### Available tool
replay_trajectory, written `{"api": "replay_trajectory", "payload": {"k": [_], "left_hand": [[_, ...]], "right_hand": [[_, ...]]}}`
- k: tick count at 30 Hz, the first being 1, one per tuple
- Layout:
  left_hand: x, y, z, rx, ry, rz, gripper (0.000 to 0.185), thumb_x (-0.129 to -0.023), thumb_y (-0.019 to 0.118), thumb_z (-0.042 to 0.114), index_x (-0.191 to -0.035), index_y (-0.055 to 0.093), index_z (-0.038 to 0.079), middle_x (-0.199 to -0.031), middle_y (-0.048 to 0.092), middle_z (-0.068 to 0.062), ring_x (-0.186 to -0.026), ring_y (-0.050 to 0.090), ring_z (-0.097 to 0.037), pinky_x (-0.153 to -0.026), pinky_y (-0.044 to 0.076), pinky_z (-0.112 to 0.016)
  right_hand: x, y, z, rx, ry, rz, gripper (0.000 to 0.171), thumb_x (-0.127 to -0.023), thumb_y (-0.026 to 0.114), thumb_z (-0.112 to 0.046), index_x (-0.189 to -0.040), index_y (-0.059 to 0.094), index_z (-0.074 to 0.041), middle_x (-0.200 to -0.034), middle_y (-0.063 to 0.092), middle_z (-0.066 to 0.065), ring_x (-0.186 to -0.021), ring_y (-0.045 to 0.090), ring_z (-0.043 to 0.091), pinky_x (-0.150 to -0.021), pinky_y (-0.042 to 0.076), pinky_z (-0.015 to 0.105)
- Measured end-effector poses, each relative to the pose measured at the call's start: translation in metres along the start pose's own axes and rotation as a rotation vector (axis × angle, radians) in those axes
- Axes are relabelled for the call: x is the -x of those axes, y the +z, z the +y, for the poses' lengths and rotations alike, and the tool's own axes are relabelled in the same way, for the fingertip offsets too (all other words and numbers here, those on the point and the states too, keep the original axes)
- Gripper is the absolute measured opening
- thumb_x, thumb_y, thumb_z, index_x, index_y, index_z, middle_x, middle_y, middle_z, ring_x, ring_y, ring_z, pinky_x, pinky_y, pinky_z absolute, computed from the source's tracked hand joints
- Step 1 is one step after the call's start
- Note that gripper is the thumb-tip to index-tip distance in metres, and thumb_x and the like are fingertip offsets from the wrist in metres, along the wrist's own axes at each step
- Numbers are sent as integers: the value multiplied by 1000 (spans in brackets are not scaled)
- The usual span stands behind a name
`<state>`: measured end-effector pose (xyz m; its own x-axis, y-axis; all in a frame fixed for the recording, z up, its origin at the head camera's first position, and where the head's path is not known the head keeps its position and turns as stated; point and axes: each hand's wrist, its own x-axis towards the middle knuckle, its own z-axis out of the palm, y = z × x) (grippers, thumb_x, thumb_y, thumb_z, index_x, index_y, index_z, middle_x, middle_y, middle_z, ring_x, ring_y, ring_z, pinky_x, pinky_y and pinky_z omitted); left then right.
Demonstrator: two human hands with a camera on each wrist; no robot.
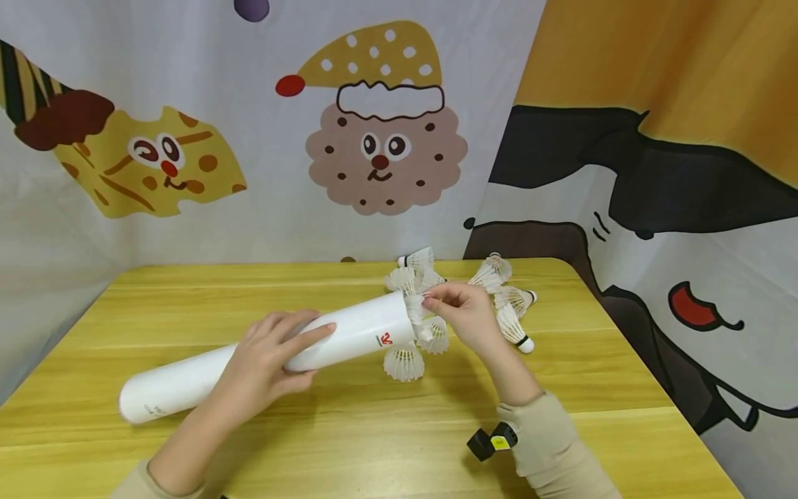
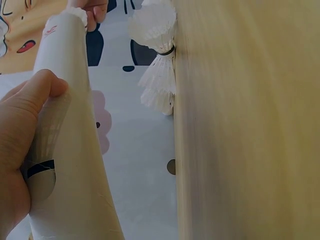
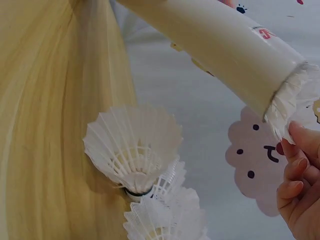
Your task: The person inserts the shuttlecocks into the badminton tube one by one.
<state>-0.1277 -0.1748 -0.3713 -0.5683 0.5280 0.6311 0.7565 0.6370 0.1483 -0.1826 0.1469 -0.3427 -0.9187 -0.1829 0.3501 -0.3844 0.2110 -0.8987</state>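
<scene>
White cardboard tube (image 1: pixel 268 353) lies slanted over the wooden table (image 1: pixel 374 443), its near end low at the left and its open mouth raised toward the middle. The left hand (image 1: pixel 268 364) is wrapped over the tube about midway, fingers curled across the top and thumb underneath, so it's a proper hold, not just resting. The right hand (image 1: pixel 464 315) is at the mouth, fingertips pinching the feather skirt of a shuttlecock (image 3: pixel 292 102) that sits partly inside the rim with its feathers poking out.

If I were doing this bit, I'd keep the tube steady and the shuttle lined up with the bore, then ease it by the base of the feathers rather than the tips, since those crush easily. The rim looks like a tight fit on the skirt, so any tilt will probably snag a feather.

Just under the mouth there's a loose shuttlecock (image 1: pixel 404 362) on the table, right where the right hand works, easy to knock or flatten. Behind the hands there's a little pile (image 1: pixel 499 291) of more shuttles, some lying on their sides. Can't tell exactly how many, they overlap.

Near the right sleeve (image 1: pixel 555 443) a small black-and-yellow gadget (image 1: pixel 492 441) is strapped at the wrist, probably the wrist camera. At the back hangs a cartoon backdrop (image 1: pixel 380 132).
</scene>
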Motion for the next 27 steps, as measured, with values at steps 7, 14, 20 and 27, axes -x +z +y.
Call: {"api": "replay_trajectory", "payload": {"k": [7, 14, 20, 27], "left_hand": [[-1, 0, 3, 11, 2, -8, 65, -72, 72, 29, -136, 56, 26, -133, 53, -6, -106, 52, -28, -84, 41, -50], [-1, 0, 4, 9, 5, -8, 66, -72, 72, 27, -136, 56, 26, -134, 52, -4, -106, 52, -27, -84, 40, -50], [-1, 2, 3, 10, 25, 9, 61, -75, 68, 28, -135, 57, 26, -132, 54, -6, -104, 53, -26, -82, 41, -50], [-1, 2, 4, 12, 28, 11, 58, -78, 65, 30, -135, 57, 26, -131, 55, -6, -104, 53, -26, -82, 41, -49]], "right_hand": [[7, 10, -20, 30, 21, 8, 6, -82, 67, 8, -87, 68, 12, -73, 66, 18, -56, 49, 11, -51, 39, 20], [6, 18, 4, 90, -6, 69, 7, -81, 73, 1, -87, 75, 1, -63, 60, 8, -52, 42, 9, -47, 34, 20], [10, 25, 7, 80, -18, 108, 9, -79, 74, 2, -86, 76, -2, -58, 56, 3, -50, 43, 11, -44, 34, 21], [14, 33, 4, 85, 2, 135, 15, -77, 71, 10, -88, 76, 1, -63, 61, 6, -53, 46, 11, -44, 37, 20]]}}
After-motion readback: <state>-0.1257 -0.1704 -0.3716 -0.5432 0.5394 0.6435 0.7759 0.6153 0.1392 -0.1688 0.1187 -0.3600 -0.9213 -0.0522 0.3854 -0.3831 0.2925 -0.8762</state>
